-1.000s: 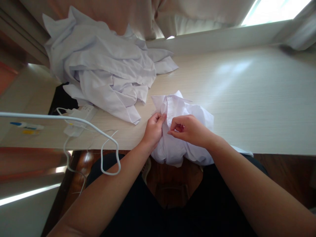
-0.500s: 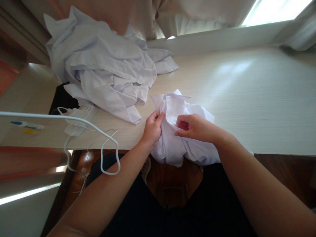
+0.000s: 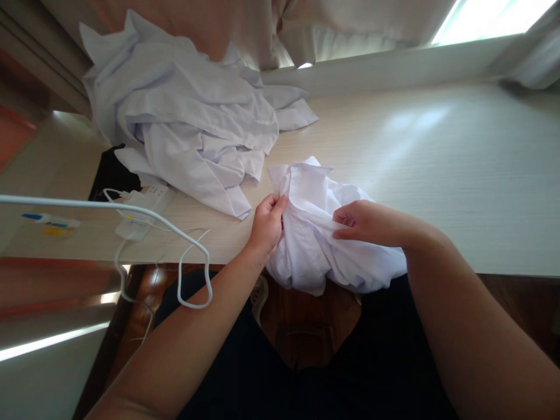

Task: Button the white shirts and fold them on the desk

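A crumpled white shirt [image 3: 315,233] lies at the near edge of the pale wooden table [image 3: 437,175], partly hanging over my lap. My left hand [image 3: 266,224] pinches the shirt's left edge just below the collar. My right hand [image 3: 365,221] grips a fold of the same shirt further right, fingers closed on the cloth.
A large heap of white garments [image 3: 184,122] lies at the table's back left. A white power strip [image 3: 142,207] with looping white cables [image 3: 192,256] sits at the left edge. Curtains [image 3: 306,29] and a window sill [image 3: 394,64] run along the back.
My right hand has slid to the right along the shirt, away from my left hand, spreading the cloth between them. My left hand stays where it was.
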A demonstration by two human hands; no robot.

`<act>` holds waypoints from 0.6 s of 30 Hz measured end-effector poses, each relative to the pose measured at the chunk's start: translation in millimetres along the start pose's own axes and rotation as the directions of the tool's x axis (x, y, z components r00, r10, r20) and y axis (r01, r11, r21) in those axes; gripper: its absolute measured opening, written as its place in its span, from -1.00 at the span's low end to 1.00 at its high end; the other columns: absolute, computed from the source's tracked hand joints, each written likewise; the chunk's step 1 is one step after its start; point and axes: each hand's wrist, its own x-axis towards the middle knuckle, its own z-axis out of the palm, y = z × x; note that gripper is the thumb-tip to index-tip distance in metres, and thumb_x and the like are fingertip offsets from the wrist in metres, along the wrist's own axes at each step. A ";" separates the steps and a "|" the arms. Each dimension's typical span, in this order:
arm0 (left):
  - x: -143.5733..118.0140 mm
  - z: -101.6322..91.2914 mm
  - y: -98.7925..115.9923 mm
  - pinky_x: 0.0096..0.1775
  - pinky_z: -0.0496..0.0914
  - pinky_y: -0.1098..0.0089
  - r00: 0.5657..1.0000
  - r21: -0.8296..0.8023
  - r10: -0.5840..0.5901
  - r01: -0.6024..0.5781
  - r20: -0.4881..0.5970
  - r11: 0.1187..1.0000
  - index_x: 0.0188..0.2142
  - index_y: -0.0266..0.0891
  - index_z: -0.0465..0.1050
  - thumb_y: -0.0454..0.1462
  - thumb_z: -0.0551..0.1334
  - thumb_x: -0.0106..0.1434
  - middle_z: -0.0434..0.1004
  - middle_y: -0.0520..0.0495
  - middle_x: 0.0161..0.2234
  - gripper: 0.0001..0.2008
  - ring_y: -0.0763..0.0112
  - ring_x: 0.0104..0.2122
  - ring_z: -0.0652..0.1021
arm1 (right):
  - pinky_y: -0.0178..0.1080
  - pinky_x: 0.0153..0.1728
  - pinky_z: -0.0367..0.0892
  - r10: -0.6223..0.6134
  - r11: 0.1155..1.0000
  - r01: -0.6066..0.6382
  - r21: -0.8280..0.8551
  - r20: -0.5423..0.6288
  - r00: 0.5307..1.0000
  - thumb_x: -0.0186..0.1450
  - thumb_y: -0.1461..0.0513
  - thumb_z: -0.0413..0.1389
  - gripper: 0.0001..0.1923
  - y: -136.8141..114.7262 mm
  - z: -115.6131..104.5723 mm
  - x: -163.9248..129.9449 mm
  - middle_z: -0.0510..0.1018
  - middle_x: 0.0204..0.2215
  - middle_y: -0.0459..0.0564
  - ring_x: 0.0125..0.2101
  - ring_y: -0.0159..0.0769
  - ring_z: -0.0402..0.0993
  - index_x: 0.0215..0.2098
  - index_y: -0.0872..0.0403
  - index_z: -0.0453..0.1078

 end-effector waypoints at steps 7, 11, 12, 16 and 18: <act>3.0 0.6 0.2 -0.38 0.29 0.49 1.000 -0.012 -0.018 0.018 -0.007 1.000 -0.45 -0.22 0.33 -0.08 0.36 0.21 0.36 0.06 -0.49 -0.68 0.49 -0.46 0.39 | -0.25 -0.44 0.02 -0.018 1.000 0.017 0.020 0.046 0.999 0.23 0.07 0.13 -0.71 -0.3 -1.6 -3.1 0.36 -0.57 -0.13 -0.51 -0.38 0.18 -0.54 0.07 0.30; 4.0 0.8 -0.3 -0.38 0.30 0.49 0.999 -0.043 -0.035 0.035 0.000 0.998 -0.43 -0.22 0.34 -0.08 0.36 0.21 0.38 0.05 -0.48 -0.68 0.49 -0.46 0.41 | -0.26 -0.41 0.08 -0.052 0.997 0.046 0.064 0.085 0.995 0.26 0.10 0.07 -0.76 3.2 -4.9 -5.6 0.43 -0.50 -0.10 -0.46 -0.34 0.25 -0.47 0.06 0.37; 4.0 0.9 -0.2 -0.38 0.30 0.49 0.999 -0.057 -0.040 0.040 0.003 0.998 -0.43 -0.22 0.34 -0.08 0.37 0.20 0.38 0.05 -0.48 -0.68 0.49 -0.46 0.41 | -0.25 -0.40 0.10 -0.052 0.996 0.046 0.071 0.090 0.995 0.26 0.11 0.07 -0.78 5.2 -5.8 -6.3 0.45 -0.49 -0.10 -0.44 -0.32 0.28 -0.46 0.06 0.37; 4.0 1.4 0.7 -0.39 0.30 0.48 0.998 -0.107 -0.053 0.054 0.015 0.993 -0.43 -0.23 0.33 -0.09 0.39 0.18 0.39 0.04 -0.48 -0.68 0.48 -0.47 0.42 | -0.24 -0.33 0.16 -0.064 0.997 0.056 0.060 0.134 0.989 0.22 0.15 0.11 -0.88 15.0 -8.3 -8.4 0.52 -0.39 -0.07 -0.37 -0.25 0.36 -0.35 0.03 0.41; 4.5 1.1 1.3 -0.37 0.32 0.47 0.998 -0.125 -0.054 0.056 0.017 0.991 -0.42 -0.23 0.34 -0.10 0.38 0.18 0.40 0.03 -0.47 -0.69 0.47 -0.45 0.43 | -0.23 -0.31 0.17 -0.060 0.998 0.054 0.044 0.159 0.985 0.21 0.15 0.11 -0.88 19.0 -9.3 -9.1 0.54 -0.37 -0.06 -0.36 -0.23 0.38 -0.34 0.03 0.42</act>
